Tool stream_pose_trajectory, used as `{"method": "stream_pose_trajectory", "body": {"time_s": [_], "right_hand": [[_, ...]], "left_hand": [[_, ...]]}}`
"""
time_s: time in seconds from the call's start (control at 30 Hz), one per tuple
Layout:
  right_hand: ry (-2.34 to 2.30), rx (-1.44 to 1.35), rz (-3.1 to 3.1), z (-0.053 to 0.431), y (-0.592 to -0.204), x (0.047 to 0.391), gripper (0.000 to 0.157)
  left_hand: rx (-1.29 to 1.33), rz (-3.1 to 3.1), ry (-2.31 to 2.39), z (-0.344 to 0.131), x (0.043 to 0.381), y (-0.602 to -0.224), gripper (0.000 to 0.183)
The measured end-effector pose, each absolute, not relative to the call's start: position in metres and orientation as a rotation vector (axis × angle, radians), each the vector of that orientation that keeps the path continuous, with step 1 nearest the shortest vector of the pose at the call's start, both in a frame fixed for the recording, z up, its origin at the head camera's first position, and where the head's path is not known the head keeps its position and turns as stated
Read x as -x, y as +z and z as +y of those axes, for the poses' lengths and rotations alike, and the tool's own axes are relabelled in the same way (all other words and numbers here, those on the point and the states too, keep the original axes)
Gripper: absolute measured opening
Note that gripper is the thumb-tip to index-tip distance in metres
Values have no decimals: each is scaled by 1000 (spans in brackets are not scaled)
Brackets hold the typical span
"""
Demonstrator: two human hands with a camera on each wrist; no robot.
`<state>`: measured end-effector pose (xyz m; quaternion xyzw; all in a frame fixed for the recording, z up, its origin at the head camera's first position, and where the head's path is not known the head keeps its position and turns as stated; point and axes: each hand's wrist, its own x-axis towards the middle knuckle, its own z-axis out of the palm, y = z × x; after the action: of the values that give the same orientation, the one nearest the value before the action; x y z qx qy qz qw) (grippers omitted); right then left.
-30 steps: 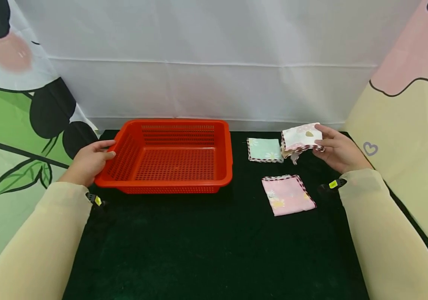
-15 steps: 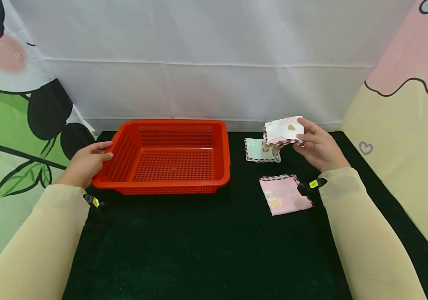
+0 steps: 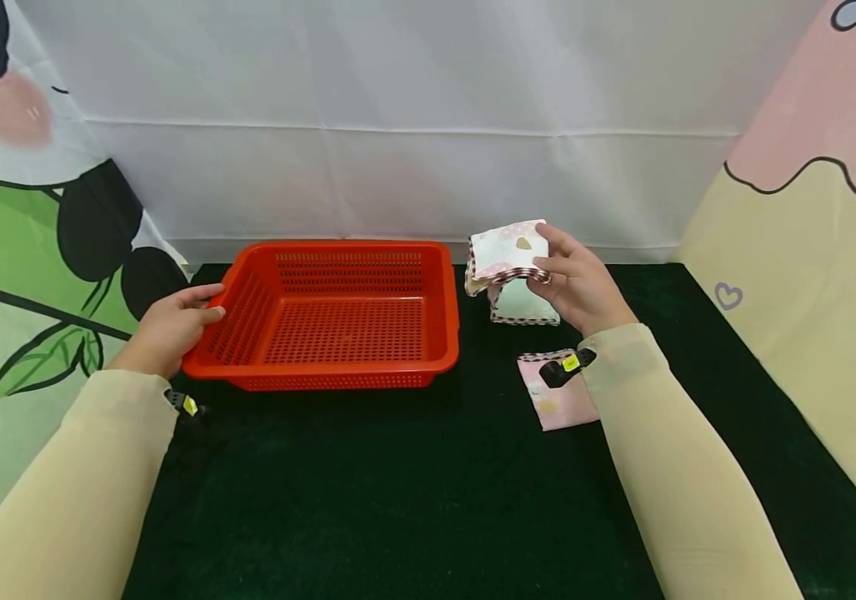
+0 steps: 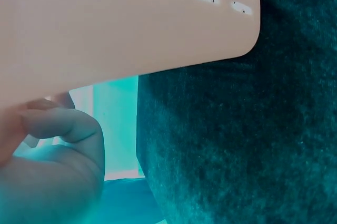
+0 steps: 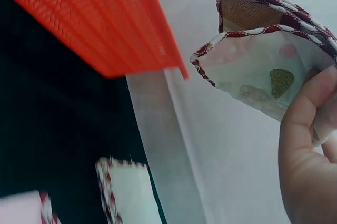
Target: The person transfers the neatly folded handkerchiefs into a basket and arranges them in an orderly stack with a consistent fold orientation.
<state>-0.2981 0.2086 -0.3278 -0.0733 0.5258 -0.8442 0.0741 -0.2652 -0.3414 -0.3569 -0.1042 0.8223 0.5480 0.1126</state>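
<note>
My right hand (image 3: 581,283) pinches a folded white cloth (image 3: 506,250) with a checkered trim. It is held up just right of the red plastic basket (image 3: 352,367); in the right wrist view the cloth (image 5: 258,58) bends into a loose fold. At the basket's left rim, my left hand (image 3: 176,325) grips the edge between thumb and fingers. The left wrist view shows that hand (image 4: 58,150) curled under the basket wall (image 4: 131,34). A mint-green folded cloth (image 3: 525,304) lies behind the held one, partly covered by it. Nearer to me lies a pink folded cloth (image 3: 558,404), partly under the right wrist.
A dark green covering (image 3: 352,492) spreads over the table. Behind it hangs a white sheet (image 3: 367,167), with a printed green panel (image 3: 22,242) on the left and a cream and pink one (image 3: 810,275) on the right. The basket's inside holds nothing.
My right hand has carried the white cloth leftward and slightly up, past the mint-green cloth toward the basket. The left hand stays at the rim.
</note>
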Motion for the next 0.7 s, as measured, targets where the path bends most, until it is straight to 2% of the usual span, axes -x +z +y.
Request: {"method": "stream_pose_trajectory", "body": {"time_s": [0.7], "right_hand": [[-2264, 283, 1739, 110, -300, 322, 60]], "left_hand": [[303, 2442, 1596, -339, 262, -356, 64]]}}
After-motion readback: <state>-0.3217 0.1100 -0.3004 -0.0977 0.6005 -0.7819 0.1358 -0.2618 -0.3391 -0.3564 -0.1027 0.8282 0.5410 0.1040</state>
